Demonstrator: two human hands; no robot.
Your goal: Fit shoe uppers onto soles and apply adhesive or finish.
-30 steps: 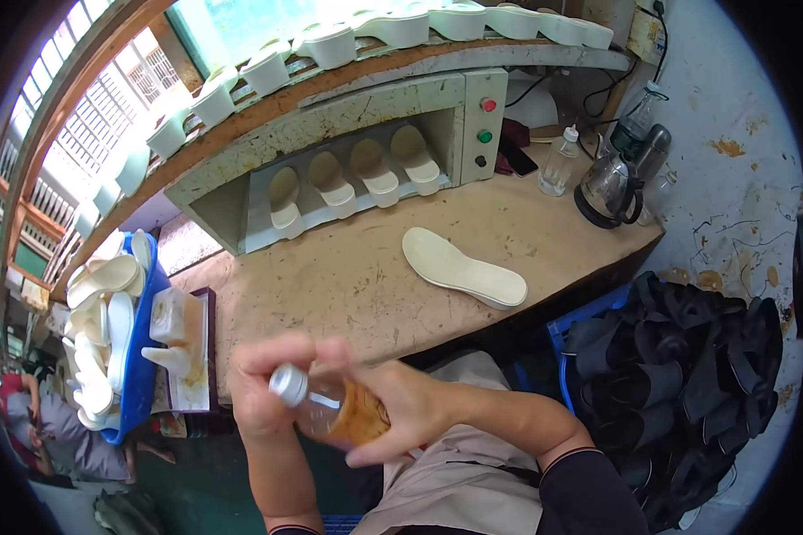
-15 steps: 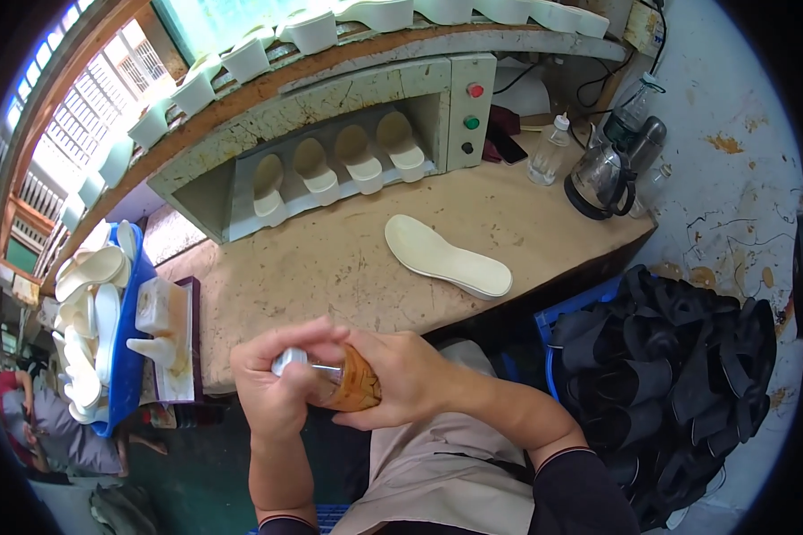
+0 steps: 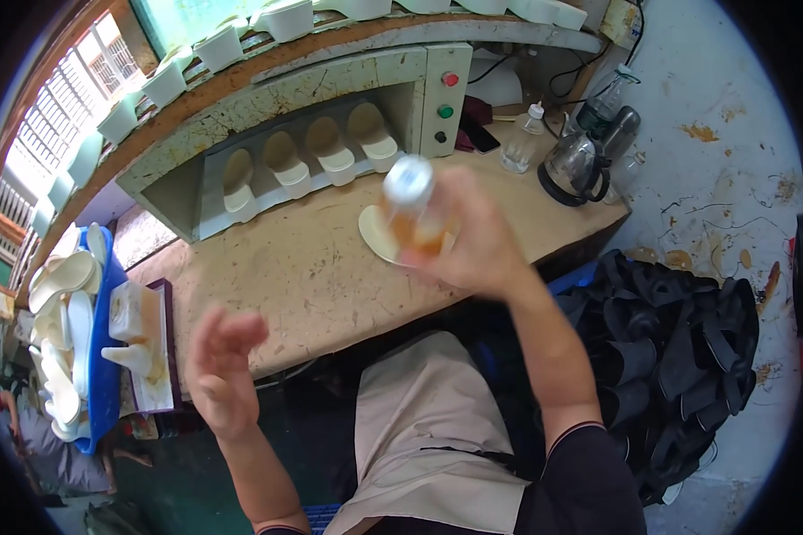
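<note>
My right hand (image 3: 473,234) is wrapped round a clear bottle (image 3: 410,209) with a pale cap and amber contents, blurred by motion. It is above the worktable, over a cream shoe sole (image 3: 376,234) that the bottle and hand mostly cover. My left hand (image 3: 226,370) is raised by the table's front edge, fingers apart and slightly curled, with nothing in it. Farther back, several cream soles (image 3: 333,150) stand in a row inside a pale green metal box (image 3: 444,116) with coloured buttons on its right side.
At the left hangs a blue basket (image 3: 107,357) full of soles, beside a tray (image 3: 171,357) with a glue-stained container. A clear squeeze bottle (image 3: 520,143), a phone (image 3: 482,136) and a glass pot (image 3: 573,169) stand at the back right. Black shoe uppers (image 3: 660,357) are heaped at the right.
My hands have parted. The right one has carried the bottle up and forward over the sole, while the left has let go and moved left, its fingers opening. The view has shifted slightly.
</note>
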